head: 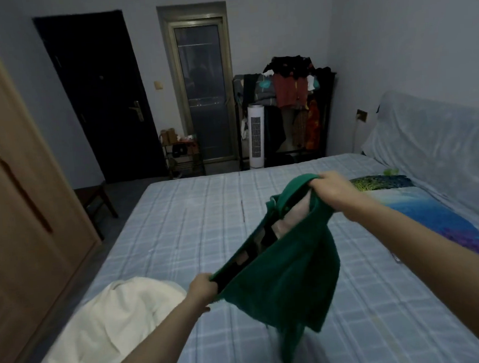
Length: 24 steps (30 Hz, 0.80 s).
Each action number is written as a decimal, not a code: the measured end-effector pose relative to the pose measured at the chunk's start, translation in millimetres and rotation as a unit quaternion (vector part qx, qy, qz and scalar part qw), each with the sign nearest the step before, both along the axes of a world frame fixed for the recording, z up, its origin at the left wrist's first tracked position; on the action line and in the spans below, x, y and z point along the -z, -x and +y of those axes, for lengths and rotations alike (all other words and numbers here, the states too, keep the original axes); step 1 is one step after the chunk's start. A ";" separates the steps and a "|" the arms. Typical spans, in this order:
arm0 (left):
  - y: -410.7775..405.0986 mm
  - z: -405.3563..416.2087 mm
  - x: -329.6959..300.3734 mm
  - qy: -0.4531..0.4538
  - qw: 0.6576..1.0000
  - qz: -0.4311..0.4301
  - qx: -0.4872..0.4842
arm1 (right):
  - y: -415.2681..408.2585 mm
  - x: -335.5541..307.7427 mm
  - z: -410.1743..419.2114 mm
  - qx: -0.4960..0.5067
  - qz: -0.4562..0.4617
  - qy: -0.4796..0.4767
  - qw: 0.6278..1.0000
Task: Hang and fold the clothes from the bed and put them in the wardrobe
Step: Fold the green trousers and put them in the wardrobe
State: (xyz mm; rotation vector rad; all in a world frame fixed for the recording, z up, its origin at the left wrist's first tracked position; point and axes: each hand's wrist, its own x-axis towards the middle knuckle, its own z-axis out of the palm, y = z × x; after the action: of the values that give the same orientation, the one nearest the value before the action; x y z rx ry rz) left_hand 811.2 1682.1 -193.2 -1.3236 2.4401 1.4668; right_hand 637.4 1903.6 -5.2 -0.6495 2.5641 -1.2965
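The green garment (pixel 284 271) is held up above the middle of the bed (pixel 165 229), stretched between the left hand (pixel 203 288) and right hand (pixel 329 186), both closed on its upper edge, probably so it can be straightened for folding, while a white garment (pixel 112 326) lies at the bed's near left edge.

My only view comes from my head, looking forward and down across the bed (pixel 179 228) from its near edge. It sits close above my arms, so my left hand (pixel 203 287) and right hand (pixel 329 187) fill the near middle. The wide angle bends the wardrobe (pixel 21 196) at the near left and reaches the far wall, with the dark door (pixel 99 92) and the clothes rack (pixel 287 107).
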 end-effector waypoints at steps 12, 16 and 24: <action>40.2 -80.8 -207.8 0.379 0.918 -0.021 0.110 | 74.9 -31.4 39.2 0.005 0.016 -0.276 0.961; 46.9 -97.9 -256.8 0.565 0.812 -0.007 0.146 | 83.8 -57.7 14.1 0.146 0.115 -0.196 0.963; 26.5 -160.6 -329.2 0.536 0.843 -0.029 0.001 | 76.2 -114.5 -66.9 0.004 -0.206 0.350 0.914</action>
State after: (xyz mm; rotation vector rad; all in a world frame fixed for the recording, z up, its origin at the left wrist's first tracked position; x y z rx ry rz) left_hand 784.8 1521.5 136.0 -1.3373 3.2857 -0.1270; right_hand 561.2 1836.8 109.3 -0.3974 1.7406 -2.1062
